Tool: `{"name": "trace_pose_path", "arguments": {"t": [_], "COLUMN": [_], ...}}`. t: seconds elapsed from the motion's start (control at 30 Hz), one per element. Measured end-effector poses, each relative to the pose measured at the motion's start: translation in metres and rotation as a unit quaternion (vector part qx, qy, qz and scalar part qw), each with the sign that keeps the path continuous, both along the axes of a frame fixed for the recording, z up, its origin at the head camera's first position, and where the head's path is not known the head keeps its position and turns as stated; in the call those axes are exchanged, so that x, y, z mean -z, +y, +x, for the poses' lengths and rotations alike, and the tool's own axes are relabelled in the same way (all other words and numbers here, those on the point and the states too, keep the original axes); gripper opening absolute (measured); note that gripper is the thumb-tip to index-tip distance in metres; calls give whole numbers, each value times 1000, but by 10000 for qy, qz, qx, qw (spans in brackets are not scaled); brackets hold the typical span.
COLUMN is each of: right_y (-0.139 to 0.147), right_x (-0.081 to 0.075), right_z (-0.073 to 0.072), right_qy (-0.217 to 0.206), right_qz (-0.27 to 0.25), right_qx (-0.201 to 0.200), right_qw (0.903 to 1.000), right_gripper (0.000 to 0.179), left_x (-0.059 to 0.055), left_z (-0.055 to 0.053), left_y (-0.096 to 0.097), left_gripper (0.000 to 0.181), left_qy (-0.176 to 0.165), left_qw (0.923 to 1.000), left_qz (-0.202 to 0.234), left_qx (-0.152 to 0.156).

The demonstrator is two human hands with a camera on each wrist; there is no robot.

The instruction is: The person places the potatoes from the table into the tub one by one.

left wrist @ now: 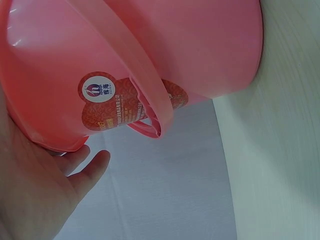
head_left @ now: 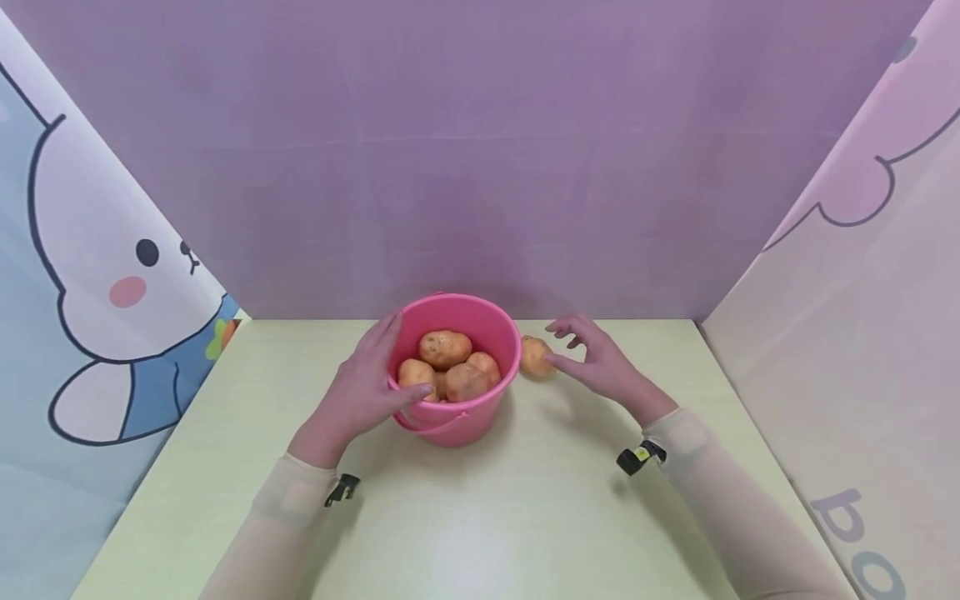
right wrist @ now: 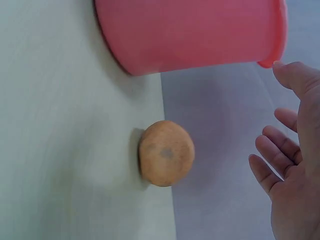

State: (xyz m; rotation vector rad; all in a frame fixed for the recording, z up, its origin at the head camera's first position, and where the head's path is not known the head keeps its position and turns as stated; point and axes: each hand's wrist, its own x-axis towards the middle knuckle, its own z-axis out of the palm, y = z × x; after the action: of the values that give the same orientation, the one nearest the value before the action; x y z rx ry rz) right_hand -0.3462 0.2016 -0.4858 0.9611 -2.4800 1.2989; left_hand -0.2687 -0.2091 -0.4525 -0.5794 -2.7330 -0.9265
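A pink bucket (head_left: pixel 477 422) stands upright at the table's far side, with several potatoes (head_left: pixel 445 348) inside. At its left, my left hand (head_left: pixel 362 377) holds the rim, thumb reaching over the near edge and fingers along the outer side. The left wrist view shows two fingertips (left wrist: pixel 95 167) past the rim. Just right of the bucket, a single potato (head_left: pixel 536 358) lies on the table. My right hand (head_left: pixel 600 358) hovers beside and above that potato, fingers loosely bent and nothing held. The right wrist view shows a gap between this hand and the potato (right wrist: pixel 166 153).
The pale table (head_left: pixel 465 525) ends at a purple backdrop (head_left: pixel 480 167) close behind the bucket. Printed panels flank both sides, a cartoon rabbit (head_left: pixel 112 250) on the left one. The bucket's handle (left wrist: pixel 135 55) hangs down its near side.
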Motion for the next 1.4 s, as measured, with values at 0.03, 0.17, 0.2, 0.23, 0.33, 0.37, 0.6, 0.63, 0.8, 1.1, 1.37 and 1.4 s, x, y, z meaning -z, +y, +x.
{"name": "trace_pose_path", "arguments": {"t": [0.03, 0.17, 0.2, 0.23, 0.33, 0.37, 0.6, 0.63, 0.8, 1.1, 1.37, 1.4], "right_y": [0, 0, -1, 0, 0, 0, -6, -7, -14, -30, -39, -40], "right_x": [2, 11, 13, 14, 21, 23, 40, 42, 54, 65, 84, 86], "right_z": [0, -3, -4, -4, -7, -7, -15, -17, -22, -27, -31, -31], "right_qy": [6, 23, 22, 9, -49, -101, -444, -498, -807, -1809, -2224, -2266], "right_qz": [-16, 13, 43, 58, 44, 25, -49, -91, -310, -721, -1338, -1398], "right_qx": [21, 108, 140, 167, 233, 254, 423, 442, 643, 993, 951, 969], "right_qw": [10000, 9999, 9999, 9998, 9997, 9996, 9981, 9977, 9942, 9758, 9610, 9590], "right_gripper": [43, 42, 42, 42, 42, 43, 48, 49, 58, 94, 92, 91], "left_x": [0, 0, 0, 0, 0, -1, -1, -1, -1, 0, -1, -1], "left_z": [0, 0, 0, 0, 0, 1, 1, 1, 1, 0, 1, 1], "left_y": [0, 0, 0, 0, 0, 0, 1, 1, 1, 1, 0, 0], "left_gripper": [126, 126, 125, 125, 125, 125, 125, 125, 124, 123, 123, 123], "left_qy": [3, 1, -7, -11, -30, -31, -63, -64, -36, -26, -14, -12], "left_qw": [10000, 10000, 10000, 10000, 10000, 10000, 10000, 10000, 10000, 10000, 10000, 10000], "left_qz": [-6, 19, 31, 47, 68, 64, 61, 65, 72, 38, 68, 82], "left_qx": [3, -1, -9, -11, -10, -9, -22, -28, -25, -31, 1, 5]}}
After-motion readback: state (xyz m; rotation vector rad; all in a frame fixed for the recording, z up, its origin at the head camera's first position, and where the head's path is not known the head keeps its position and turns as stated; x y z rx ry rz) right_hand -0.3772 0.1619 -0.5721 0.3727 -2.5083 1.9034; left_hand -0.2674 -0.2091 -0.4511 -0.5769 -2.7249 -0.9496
